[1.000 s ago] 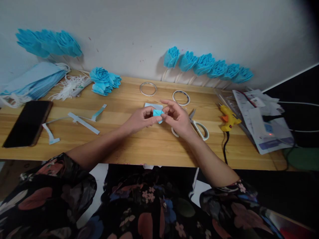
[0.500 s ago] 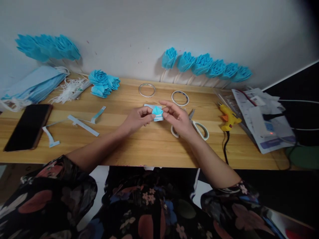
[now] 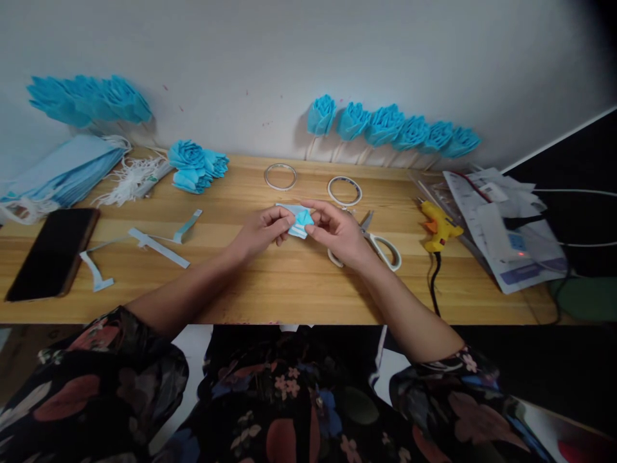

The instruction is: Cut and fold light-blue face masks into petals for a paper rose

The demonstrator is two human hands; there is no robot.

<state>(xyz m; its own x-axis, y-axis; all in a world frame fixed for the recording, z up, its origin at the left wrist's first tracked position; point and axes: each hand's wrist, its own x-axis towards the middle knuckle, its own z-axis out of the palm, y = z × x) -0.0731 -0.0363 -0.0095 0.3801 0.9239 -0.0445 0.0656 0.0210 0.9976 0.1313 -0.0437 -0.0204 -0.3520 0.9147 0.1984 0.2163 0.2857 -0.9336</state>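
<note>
Between my fingertips is a small folded piece of blue fabric (image 3: 301,222) with white strips along its near edge. My left hand (image 3: 265,230) pinches its left side, and my right hand (image 3: 335,233) pinches the right side. Under or just behind it lies a pale blue sheet (image 3: 285,207), partly covered by my hands. White-handled scissors (image 3: 385,251) rest beside my right hand, one handle loop partly hidden by it. Beyond my hands are two tape rolls, a thin one (image 3: 280,177) and a wider white one (image 3: 344,191).
Blue fabric flowers on sticks (image 3: 385,125) lean against the wall; three more flowers (image 3: 193,166) lie at left. Face masks (image 3: 72,167), white ear loops (image 3: 135,177), a phone (image 3: 53,254) and cut strips (image 3: 159,247) are left. A yellow glue gun (image 3: 439,225) and papers (image 3: 511,231) are right.
The folded blue fabric has turned slightly, and more of its left part shows. My left hand has shifted a little left on it. The whole view has tilted slightly.
</note>
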